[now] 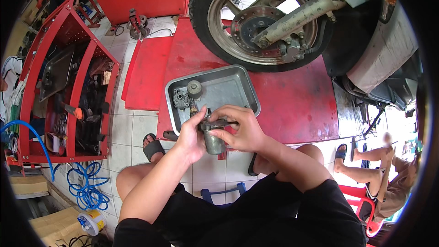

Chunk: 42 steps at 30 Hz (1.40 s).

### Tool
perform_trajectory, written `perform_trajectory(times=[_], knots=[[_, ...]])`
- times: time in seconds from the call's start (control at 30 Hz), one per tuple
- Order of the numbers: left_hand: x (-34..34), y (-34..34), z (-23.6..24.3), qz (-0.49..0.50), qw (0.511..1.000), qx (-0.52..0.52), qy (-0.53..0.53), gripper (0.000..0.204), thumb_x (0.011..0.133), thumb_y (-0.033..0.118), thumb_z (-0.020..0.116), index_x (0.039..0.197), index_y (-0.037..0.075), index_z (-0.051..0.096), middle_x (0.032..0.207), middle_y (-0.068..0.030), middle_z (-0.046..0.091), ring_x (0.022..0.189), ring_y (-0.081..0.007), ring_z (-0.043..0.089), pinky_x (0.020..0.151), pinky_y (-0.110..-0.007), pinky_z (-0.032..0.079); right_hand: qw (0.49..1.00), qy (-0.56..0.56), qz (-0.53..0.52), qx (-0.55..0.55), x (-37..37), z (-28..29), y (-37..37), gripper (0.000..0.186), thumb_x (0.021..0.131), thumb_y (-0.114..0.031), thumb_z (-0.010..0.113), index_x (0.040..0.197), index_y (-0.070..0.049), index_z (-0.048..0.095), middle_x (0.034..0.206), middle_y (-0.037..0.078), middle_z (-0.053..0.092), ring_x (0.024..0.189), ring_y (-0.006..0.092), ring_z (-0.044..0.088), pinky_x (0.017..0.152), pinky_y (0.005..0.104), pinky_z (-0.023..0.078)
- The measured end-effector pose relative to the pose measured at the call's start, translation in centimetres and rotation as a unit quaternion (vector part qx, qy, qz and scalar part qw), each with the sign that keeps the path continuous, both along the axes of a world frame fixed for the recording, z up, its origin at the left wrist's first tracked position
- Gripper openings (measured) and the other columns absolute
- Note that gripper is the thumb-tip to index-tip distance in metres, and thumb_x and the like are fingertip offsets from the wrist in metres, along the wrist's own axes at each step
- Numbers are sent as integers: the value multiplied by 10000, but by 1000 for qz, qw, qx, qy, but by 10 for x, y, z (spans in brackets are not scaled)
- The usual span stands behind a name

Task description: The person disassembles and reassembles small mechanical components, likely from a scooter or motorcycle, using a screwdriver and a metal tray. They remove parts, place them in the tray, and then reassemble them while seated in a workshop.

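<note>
Between my two hands is a grey metal cylinder with a dark cap and a short stud on top, looking like a small starter motor (215, 143). My left hand (190, 138) steadies its left side, with the thumb up near the cap. From the right, my right hand (244, 129) curls its fingers and thumb around the cap and a dark piece there. Just beyond lies a metal tray (231, 89). Inside it are a cast metal housing (181, 99), a round grey cylinder (194, 89) and a slim part with a brass-coloured section (194, 109).
A motorcycle wheel (265, 23) stands on the red platform (297, 105) beyond the tray. A dark handle (170, 135) lies at the platform's near edge. On the left are a red tool cart (87, 77) and a coiled blue hose (88, 185). Another person (395, 178) sits at right.
</note>
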<state>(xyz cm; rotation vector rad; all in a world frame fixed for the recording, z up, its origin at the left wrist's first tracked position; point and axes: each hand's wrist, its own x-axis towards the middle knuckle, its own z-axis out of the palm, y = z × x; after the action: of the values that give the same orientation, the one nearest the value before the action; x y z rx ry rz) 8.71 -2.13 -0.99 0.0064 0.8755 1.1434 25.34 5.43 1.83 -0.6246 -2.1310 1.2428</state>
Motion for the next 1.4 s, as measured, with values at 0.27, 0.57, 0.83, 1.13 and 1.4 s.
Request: perform_trajectory(times=[0.27,0.57,0.83,1.13,1.4], knots=[[-1,0,-10,6,1000,-6,2,591,1054,575,504,1264,29,590,1203,-168,672,1146,-314,668,1017,-503,519,1000,-19,-22,2,-1,-9,-1,201,819,37,789,1008,51,723,1051,145,734,972,257,747,843,350,618],[0,0,-7,6,1000,-3,8,589,1041,579,533,1255,34,599,1226,-163,665,1147,-309,662,1024,-505,512,999,-3,-10,31,1,-7,1,211,818,25,802,1010,40,717,1059,151,729,980,258,745,841,354,615],[-2,0,-6,2,1000,-6,-2,554,1044,553,537,1236,37,603,1216,-149,669,1154,-295,654,1007,-504,520,999,1,-6,49,1,-11,1,248,797,16,817,1022,31,716,1051,149,734,966,270,746,835,354,610],[0,1,-2,11,1000,-3,-13,538,1047,543,534,1214,38,610,1184,-141,672,1110,-294,663,987,-490,527,998,25,-12,60,0,-12,2,205,847,-27,820,1007,29,704,989,119,724,910,210,728,754,313,591],[2,6,4,38,998,-53,15,484,1032,510,578,1168,46,608,1106,-151,692,1058,-332,664,934,-502,528,998,57,3,11,19,37,26,137,968,48,630,1094,49,682,942,130,686,897,270,664,848,385,511]])
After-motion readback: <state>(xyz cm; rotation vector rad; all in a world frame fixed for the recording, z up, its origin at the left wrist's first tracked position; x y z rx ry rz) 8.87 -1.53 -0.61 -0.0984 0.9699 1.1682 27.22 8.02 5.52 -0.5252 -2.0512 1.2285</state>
